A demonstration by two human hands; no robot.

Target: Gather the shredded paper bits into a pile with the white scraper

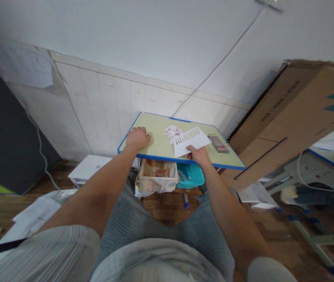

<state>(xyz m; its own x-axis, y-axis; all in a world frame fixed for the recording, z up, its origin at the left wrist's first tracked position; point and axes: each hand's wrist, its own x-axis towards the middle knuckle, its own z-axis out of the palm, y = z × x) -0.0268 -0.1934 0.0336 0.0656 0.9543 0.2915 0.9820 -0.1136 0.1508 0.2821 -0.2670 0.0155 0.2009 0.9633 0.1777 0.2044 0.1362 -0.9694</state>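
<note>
My right hand (198, 154) grips the near edge of a white card (188, 145), thumb on top. A row of narrow slots runs along the card's far side. It is tilted above the small desk (158, 145), which has a pale yellow top and blue edging. Just behind the card, partly covered by it, lies a small heap of white paper pieces with reddish marks (173, 132). My left hand (138, 138) rests on the left of the desktop, fingers loosely bent and apart, holding nothing. A blurred-out flat object (219, 143) lies on the desk's right side.
Under the desktop sit a cloth-lined basket (157, 184) and a turquoise bin (191, 176). A large cardboard box (290, 117) leans at the right by the wall. Left of the desk stands a white box (89, 166), with papers (38, 211) on the floor. A cable (218, 64) hangs down the wall.
</note>
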